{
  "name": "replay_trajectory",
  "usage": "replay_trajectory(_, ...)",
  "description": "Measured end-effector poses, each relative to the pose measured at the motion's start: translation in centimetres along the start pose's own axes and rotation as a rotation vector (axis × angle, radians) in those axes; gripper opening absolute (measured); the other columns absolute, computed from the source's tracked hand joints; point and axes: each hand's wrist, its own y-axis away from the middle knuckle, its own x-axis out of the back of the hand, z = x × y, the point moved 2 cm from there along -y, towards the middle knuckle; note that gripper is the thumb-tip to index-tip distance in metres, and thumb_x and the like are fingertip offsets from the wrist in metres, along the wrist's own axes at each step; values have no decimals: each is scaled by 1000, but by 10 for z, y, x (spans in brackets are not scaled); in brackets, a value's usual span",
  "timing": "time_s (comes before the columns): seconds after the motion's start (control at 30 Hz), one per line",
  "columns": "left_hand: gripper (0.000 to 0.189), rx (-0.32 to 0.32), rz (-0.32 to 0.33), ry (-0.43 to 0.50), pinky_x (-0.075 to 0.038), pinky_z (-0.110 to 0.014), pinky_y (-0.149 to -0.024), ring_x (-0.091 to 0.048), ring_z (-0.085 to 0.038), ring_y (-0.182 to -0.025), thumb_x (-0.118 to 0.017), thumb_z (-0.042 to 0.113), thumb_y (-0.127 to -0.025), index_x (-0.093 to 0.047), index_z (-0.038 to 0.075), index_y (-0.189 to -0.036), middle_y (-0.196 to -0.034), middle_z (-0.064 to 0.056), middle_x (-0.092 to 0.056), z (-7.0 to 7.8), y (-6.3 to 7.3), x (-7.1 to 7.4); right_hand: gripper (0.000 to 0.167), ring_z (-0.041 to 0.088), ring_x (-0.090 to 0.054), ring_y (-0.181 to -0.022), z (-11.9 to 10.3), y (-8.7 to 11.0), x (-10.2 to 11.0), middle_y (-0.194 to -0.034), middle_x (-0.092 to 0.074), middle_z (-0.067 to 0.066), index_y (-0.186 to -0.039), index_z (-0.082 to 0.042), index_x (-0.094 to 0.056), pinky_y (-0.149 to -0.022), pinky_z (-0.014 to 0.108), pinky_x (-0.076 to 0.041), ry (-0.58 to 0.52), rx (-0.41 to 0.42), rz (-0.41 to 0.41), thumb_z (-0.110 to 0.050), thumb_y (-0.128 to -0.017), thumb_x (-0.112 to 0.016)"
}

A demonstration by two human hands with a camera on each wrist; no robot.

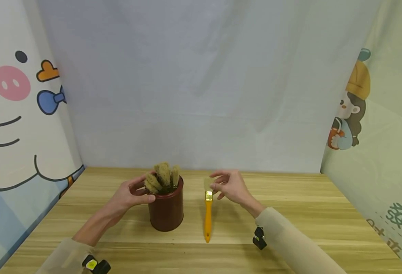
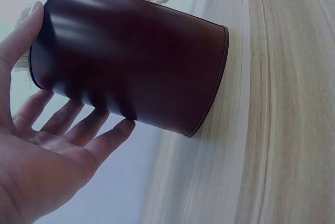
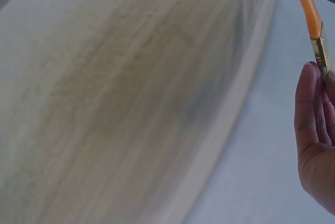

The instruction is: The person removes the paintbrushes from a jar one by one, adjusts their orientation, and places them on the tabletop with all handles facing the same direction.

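Note:
A dark red cylindrical can (image 1: 166, 213) stands upright on the table with several bristle brushes (image 1: 164, 176) in it, bristles up. My left hand (image 1: 129, 196) holds the can near its rim, thumb on the near side. In the left wrist view its fingertips (image 2: 125, 125) touch the can's wall (image 2: 131, 56). To the right of the can, my right hand (image 1: 231, 186) pinches a flat paintbrush (image 1: 208, 217) at its pale bristles. The brush's orange handle (image 3: 306, 4) points down toward me, below a gold metal ferrule (image 3: 320, 51). The bristles are partly hidden by the fingers.
The wooden table (image 1: 289, 213) reaches back to a grey-white curtain (image 1: 201, 95). Printed cloths with cartoon figures hang at the left (image 1: 12, 133) and right (image 1: 385, 152) sides.

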Motion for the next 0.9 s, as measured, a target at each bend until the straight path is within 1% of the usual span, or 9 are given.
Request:
replay_trajectory(0.13, 88, -3, 2, 1, -48, -50, -110, -36, -50, -148, -78, 17, -97, -26, 5, -168, -163, -28, -37, -1, 0, 0, 32, 44, -75, -79, 7, -2, -3, -95, -76, 26, -125, 12, -70, -63, 59, -61, 27, -3, 2, 9, -94, -74)
replay_trajectory(0.23, 88, -12, -2, 1, -48, -50, -109, -36, -50, -147, -78, 18, -97, -27, 6, -167, -162, -28, -38, -2, 0, 0, 31, 37, -76, -77, 12, -3, -5, -94, -76, 24, -124, 12, -70, -61, 56, -61, 57, -8, 10, 9, -93, -74)
replay_trajectory(0.3, 86, -19, -4, 3, -49, -50, -109, -36, -50, -147, -78, 17, -97, -29, 7, -167, -162, -28, -38, -2, 0, 0, 30, 35, -75, -77, 15, -4, -6, -93, -77, 20, -123, 12, -71, -60, 53, -62, 81, -8, 14, 9, -93, -75)
replay_trajectory(0.4, 85, -29, -8, 6, -50, -48, -107, -37, -50, -147, -77, 17, -97, -30, 8, -167, -163, -27, -38, -1, 0, 0, 29, 37, -74, -76, 18, -4, -8, -90, -78, 16, -120, 9, -73, -56, 45, -62, 125, -14, 18, 8, -92, -77)
replay_trajectory(0.47, 84, -35, -11, 8, -51, -46, -107, -37, -50, -147, -77, 16, -97, -31, 8, -167, -163, -26, -38, 0, 0, 0, 27, 38, -73, -74, 19, -4, -9, -87, -78, 13, -119, 8, -74, -53, 38, -59, 148, -22, 22, 7, -91, -77)
replay_trajectory(0.57, 83, -48, -14, 5, -52, -43, -105, -39, -50, -146, -77, 15, -97, -31, 7, -167, -162, -26, -39, 0, 0, -1, 26, 34, -71, -70, 23, -5, -11, -85, -77, 11, -116, 7, -75, -50, 30, -55, 164, -40, 31, 8, -90, -78)
replay_trajectory(0.67, 83, -60, -18, 4, -52, -39, -103, -39, -50, -146, -77, 14, -97, -31, 6, -166, -162, -26, -39, 0, 0, -1, 25, 25, -71, -68, 26, -6, -14, -84, -76, 9, -114, 6, -76, -53, 28, -54, 188, -53, 30, 7, -89, -79)
replay_trajectory(0.73, 83, -63, -17, 7, -53, -37, -102, -39, -50, -146, -77, 14, -97, -31, 6, -166, -162, -26, -39, 0, 0, -1, 24, 20, -70, -70, 29, -8, -15, -84, -76, 8, -113, 4, -77, -58, 28, -56, 227, -51, 27, 6, -89, -81)
replay_trajectory(0.9, 83, -57, -10, 2, -52, -39, -103, -39, -50, -146, -78, 14, -97, -32, 7, -166, -161, -27, -40, 0, 1, 0, 22, 15, -71, -78, 32, -12, -20, -87, -76, 5, -109, 1, -79, -71, 31, -59, 332, -25, 7, 2, -88, -83)
